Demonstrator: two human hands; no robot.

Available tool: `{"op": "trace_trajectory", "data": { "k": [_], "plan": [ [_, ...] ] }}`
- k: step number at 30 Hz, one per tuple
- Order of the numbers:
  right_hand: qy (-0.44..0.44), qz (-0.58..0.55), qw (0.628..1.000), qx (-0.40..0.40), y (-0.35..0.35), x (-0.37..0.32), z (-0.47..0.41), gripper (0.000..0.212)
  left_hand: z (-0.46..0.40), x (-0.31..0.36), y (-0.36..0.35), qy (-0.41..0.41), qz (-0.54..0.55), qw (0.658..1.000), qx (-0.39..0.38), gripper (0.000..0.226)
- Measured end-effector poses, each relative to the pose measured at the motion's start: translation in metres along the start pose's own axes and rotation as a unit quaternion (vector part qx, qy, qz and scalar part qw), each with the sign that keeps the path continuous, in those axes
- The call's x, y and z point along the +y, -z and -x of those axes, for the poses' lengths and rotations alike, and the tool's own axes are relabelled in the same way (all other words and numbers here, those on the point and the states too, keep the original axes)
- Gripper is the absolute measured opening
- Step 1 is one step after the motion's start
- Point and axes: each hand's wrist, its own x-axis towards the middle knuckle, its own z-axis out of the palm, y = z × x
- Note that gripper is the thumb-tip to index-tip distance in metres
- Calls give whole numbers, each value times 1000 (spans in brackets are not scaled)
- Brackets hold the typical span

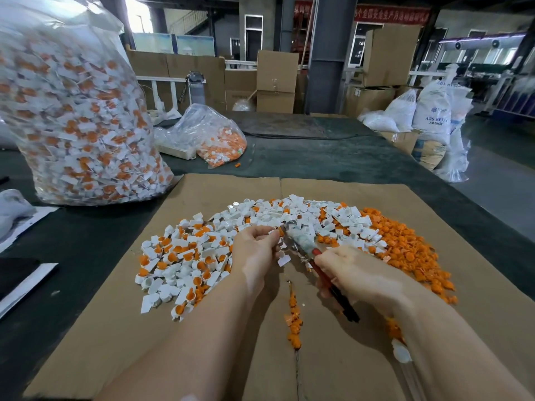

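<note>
A flat brown cardboard sheet (202, 192) lies on the dark green tabletop (333, 160), and both bare hands work over its middle. The right hand (356, 273) has its grip clamped round the red-and-black handles of a pair of metal pliers (301, 241), whose taped head points away from the person, towards the sheet's far edge. The left hand (254, 250) has its grip pinched on a small white-and-orange plastic piece (278, 232), held right against the pliers' tip. The piece is too blurred to tell whether the tool bites it.

On the sheet's left half lies a heap of white plastic caps with orange inserts (185, 256). Towards the far edge is a band of loose white plastic shells (304, 212), and on the right half a heap of small orange plastic plugs (411, 247). A thin line of orange plugs (293, 316) runs along the sheet's centre crease, between the forearms.

Beyond the sheet's far left corner stands a large clear plastic bag full of white-and-orange parts (81, 111). A smaller clear bag (214, 137) lies past the far edge.
</note>
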Motion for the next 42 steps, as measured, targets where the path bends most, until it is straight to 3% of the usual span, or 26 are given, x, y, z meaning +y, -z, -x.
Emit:
{"op": "trace_trajectory", "data": {
  "k": [9, 20, 26, 31, 35, 42],
  "plan": [
    [4, 18, 1000, -15, -3, -1, 2, 36, -3, -4, 1, 22, 12, 1000, 18, 4],
    [61, 127, 985, 101, -14, 2, 4, 33, 0, -8, -4, 17, -5, 999, 34, 7],
    [64, 98, 975, 188, -21, 19, -6, 35, 8, -9, 1, 7, -5, 1000, 30, 6],
    [19, 245, 914, 323, -16, 36, -20, 40, 10, -20, 7, -76, -133, 988, -1, 15],
    [-9, 376, 852, 364, -17, 47, -29, 47, 11, -24, 9, -107, -205, 973, -24, 23],
    [-4, 416, 818, 397, -24, 60, -39, 61, 11, -29, 13, -127, -239, 963, -20, 22]
  ]
}}
